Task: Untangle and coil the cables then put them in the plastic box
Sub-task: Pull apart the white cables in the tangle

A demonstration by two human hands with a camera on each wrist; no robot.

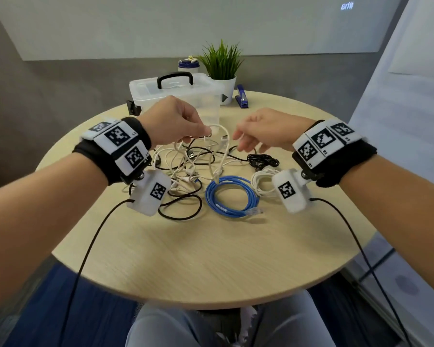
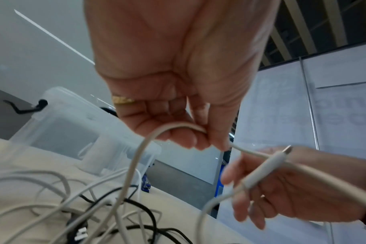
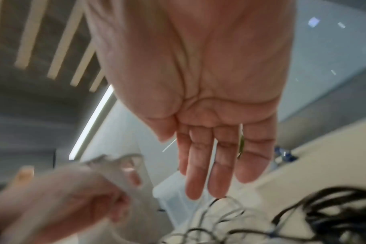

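round light wood-grain table (image 1: pixel 211 259) on a blue carpeted floor; grey wall and a pale board behind.

nearest the wearer, below the fingertips of both hands: coiled blue round-section network cable (image 1: pixel 232 196), lying flat in a ring. just right of it, under the right wrist, a small bundled white cable (image 1: pixel 262 181). beyond that, below the right fingers, a bunched glossy black cable (image 1: pixel 262 161).

left hand (image 1: pixel 176 121): thumb and fingers clamped on a thin white rubbery cable (image 2: pixel 140 153), lifted in an arch above the tangled heap of white and black cables (image 1: pixel 186 166). its white plug end (image 2: pixel 267 168) hangs just beside the right fingers (image 2: pixel 236 171).

right hand (image 1: pixel 263 131): fingers extended, slightly spread, gripping nothing; contact with the plug cannot be confirmed.

past the left knuckles: closed translucent plastic box (image 1: pixel 176 96) with black handle. further right: green plant in a white pot (image 1: pixel 223 78), blue stapler (image 1: pixel 242 97). behind the box: white jar with blue lid (image 1: pixel 188 65).
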